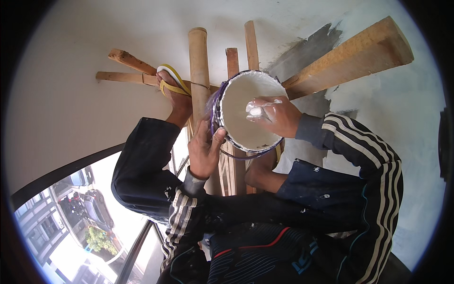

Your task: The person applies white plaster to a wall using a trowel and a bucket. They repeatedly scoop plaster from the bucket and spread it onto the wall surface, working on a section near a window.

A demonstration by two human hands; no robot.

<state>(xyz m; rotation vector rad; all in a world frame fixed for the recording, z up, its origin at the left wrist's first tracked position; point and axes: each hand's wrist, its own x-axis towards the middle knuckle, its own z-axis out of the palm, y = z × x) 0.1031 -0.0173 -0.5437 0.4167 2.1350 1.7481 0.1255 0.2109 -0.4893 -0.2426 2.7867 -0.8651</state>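
A round bucket [255, 74] with a purple outside and a white-crusted rim is tilted so that its mouth faces me. Pale, smooth off-white stuff shows inside it. My left hand [204, 146] grips the bucket's left side, thumb at the rim and fingers along the outer wall. Over the mouth is my right hand [276, 115], its fingers curled in and smeared white. A small lump of white paste [256, 111] shows between the fingers. The bucket's thin handle [246, 157] hangs below the rim.
Beneath me are a bamboo pole [198, 57] and several wooden beams, one thick beam [350, 59] reaching right. My left foot [175, 90], in a yellow sandal, rests on the timber. A window [94, 222] at lower left shows cars far below. A patchy grey-white wall [369, 123] stands right.
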